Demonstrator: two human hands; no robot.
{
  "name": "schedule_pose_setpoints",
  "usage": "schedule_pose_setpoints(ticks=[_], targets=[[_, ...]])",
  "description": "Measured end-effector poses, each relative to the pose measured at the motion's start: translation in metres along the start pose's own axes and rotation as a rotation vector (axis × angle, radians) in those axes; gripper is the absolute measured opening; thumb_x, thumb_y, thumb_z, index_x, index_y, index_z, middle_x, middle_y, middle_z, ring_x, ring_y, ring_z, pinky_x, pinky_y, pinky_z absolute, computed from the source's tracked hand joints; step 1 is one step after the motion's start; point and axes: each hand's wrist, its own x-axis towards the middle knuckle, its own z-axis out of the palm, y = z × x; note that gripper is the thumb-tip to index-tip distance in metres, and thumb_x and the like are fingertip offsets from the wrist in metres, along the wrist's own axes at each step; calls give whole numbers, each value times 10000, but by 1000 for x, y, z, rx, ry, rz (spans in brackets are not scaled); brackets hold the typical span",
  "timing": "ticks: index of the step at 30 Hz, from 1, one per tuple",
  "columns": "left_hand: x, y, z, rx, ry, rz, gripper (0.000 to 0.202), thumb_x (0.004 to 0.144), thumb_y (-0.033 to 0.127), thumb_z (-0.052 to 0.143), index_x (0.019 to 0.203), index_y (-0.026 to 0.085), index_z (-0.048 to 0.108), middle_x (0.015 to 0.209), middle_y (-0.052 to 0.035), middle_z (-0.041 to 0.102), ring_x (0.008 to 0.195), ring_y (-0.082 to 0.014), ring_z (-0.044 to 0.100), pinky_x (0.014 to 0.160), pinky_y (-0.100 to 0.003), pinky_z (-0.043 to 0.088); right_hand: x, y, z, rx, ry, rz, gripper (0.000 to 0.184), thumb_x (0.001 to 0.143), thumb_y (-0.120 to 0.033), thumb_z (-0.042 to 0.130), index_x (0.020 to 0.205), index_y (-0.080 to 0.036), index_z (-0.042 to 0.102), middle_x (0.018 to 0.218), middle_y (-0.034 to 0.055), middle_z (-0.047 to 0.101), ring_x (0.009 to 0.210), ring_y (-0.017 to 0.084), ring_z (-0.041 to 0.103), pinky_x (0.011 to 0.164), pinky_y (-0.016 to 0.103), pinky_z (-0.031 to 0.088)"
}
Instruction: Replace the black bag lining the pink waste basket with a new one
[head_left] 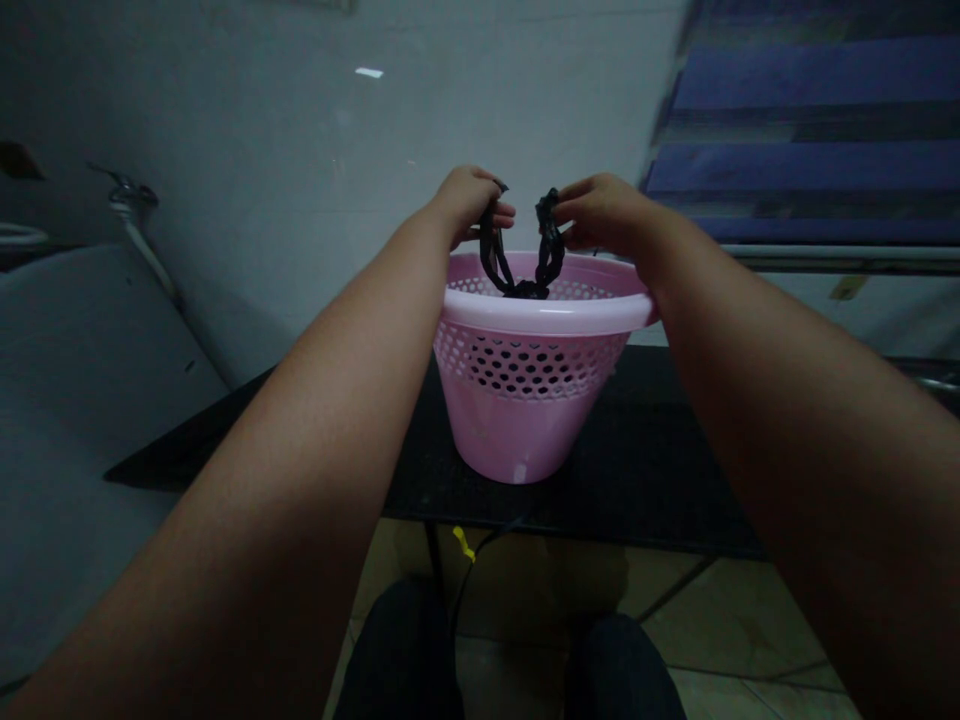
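Pink tapered round plastic basket (pixel 517 430) looks smooth, rim glossy, upper band perforated. Black twisted plastic bag (pixel 553 250) is thin crinkled film, slight sheen. Black flat table (pixel 645 450) reads fairly matt. Pale grey wall (pixel 337 140): smooth, glossy, shows a bright glint. Silver tap (pixel 129 190) looks metal, shiny.

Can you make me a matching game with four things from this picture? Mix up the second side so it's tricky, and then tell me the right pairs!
Things:
1. Basket
2. Black plastic
3. Yellow strip
4. Tap

Clues:
A. On the wall, toward the left of the picture
B. Pink, with rows of holes below its rim
C. In the picture, just below the front edge of the black table
D. Held by the left hand and the right hand

Right pairs: 1-B, 2-D, 3-C, 4-A
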Motion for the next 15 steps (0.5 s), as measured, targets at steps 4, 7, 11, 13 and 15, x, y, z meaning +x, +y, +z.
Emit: schedule_pose_setpoints(ticks=[4,7,11,13,15], targets=[[-1,1,-2,35,1,-18,158,773,94,553,814,243,521,714,-23,663,903,-211,628,780,-348,416,-1,1,-1,-19,-29,-15,37,787,-124,583,766,-139,608,701,31,570,559,58,457,514,168,379],[-5,3,-1,51,-49,-12,96,832,131,532,820,225,521,749,-34,663,849,-196,627,774,-338,415,-2,0,0,-8,-58,-30,69,816,-207,605,780,-148,603,771,43,603,606,66,491,533,163,407],[-10,5,4,54,-172,-20,115,865,142,486,779,175,555,743,-54,647,777,-185,624,755,-328,420,-3,-1,0,-17,-125,-24,175,839,-320,620,792,-152,611,944,66,641,738,102,561,681,219,457],[-12,6,6,42,-233,-18,158,874,138,471,753,159,571,727,-53,645,765,-179,623,749,-315,421,-1,0,0,-47,-145,-22,205,832,-348,630,802,-146,621,989,67,641,773,110,564,737,242,453],[-14,7,6,23,-265,-10,167,888,160,483,753,159,582,727,-42,652,770,-168,621,749,-297,424,1,1,-1,-71,-152,-34,213,816,-363,638,811,-150,630,988,62,644,794,118,556,758,248,447]])
